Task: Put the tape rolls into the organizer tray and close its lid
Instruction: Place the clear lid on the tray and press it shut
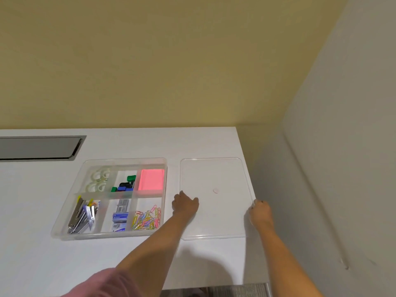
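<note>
Tape rolls (98,179) already sit in the tray (64,233), so with left hand (185,205) and right hand (259,213) gripping the lid (214,174) by its edges, lifting it over the tray comes next.

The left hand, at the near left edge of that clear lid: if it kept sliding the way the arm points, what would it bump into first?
The left hand points up and rightward over the clear lid. Its line seems to pass only bare lid, left of the small round knob, then white desk and the wall; depth is uncertain.

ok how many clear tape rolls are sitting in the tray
4, all in the back-left compartment of the clear plastic organizer tray: two behind, two in front. More may be hidden.
</note>
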The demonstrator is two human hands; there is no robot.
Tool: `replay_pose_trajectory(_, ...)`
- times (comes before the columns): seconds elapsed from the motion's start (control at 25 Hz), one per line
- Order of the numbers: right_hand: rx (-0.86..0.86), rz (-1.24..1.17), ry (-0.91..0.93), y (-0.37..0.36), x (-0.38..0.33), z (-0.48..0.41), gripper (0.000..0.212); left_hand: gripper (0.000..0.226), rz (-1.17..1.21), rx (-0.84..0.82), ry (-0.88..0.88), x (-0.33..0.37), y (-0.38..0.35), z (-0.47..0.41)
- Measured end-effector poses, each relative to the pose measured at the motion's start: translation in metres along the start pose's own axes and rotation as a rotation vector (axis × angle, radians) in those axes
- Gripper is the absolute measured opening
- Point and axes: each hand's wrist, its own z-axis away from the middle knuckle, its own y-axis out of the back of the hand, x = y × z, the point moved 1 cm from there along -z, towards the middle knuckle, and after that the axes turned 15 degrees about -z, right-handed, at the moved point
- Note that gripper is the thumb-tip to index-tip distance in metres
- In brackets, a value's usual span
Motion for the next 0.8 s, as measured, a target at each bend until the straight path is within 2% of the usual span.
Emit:
replay_pose_trajectory(0.08, 0.038, -0.022, -0.036, -0.001, -0.001, 0.0, 0.032, 0.064, 0.101, -0.048, 0.054, 0.003, 0.006, -0.001)
replay_pose_trajectory(0.2, 0.095, -0.296, -0.228, 0.005, -0.005, -0.002, 0.04, 0.058, 0.245, -0.103, 0.127, 0.009, 0.017, 0.001)
replay_pose_trajectory(0.32, 0.23, -0.749, -0.359, 0.018, -0.018, -0.007, 0.057, 0.052, 0.596, -0.052, 0.097, 0.028, 0.033, 0.008)
replay_pose_trajectory(0.44, 0.329, -1.326, -0.408, 0.035, -0.045, -0.012, 0.06, 0.042, 0.94, -0.016, -0.065, 0.049, 0.064, 0.015)
replay_pose_trajectory(0.56, 0.294, -1.724, -0.342, 0.053, -0.074, -0.01, 0.052, 0.043, 1.14, -0.038, -0.181, 0.056, 0.107, 0.026)
replay_pose_trajectory(0.68, 0.102, -1.999, -0.095, 0.068, -0.104, -0.002, 0.058, 0.033, 1.358, -0.178, -0.265, 0.042, 0.149, 0.021)
replay_pose_trajectory(0.72, 0.028, -2.043, -0.042, 0.068, -0.115, 0.001, 0.061, 0.039, 1.451, -0.265, -0.286, 0.032, 0.162, 0.019)
replay_pose_trajectory(0.8, -0.079, -1.982, 0.023, 0.061, -0.134, 0.007, 0.044, 0.049, 1.571, -0.399, -0.273, 0.008, 0.182, 0.013)
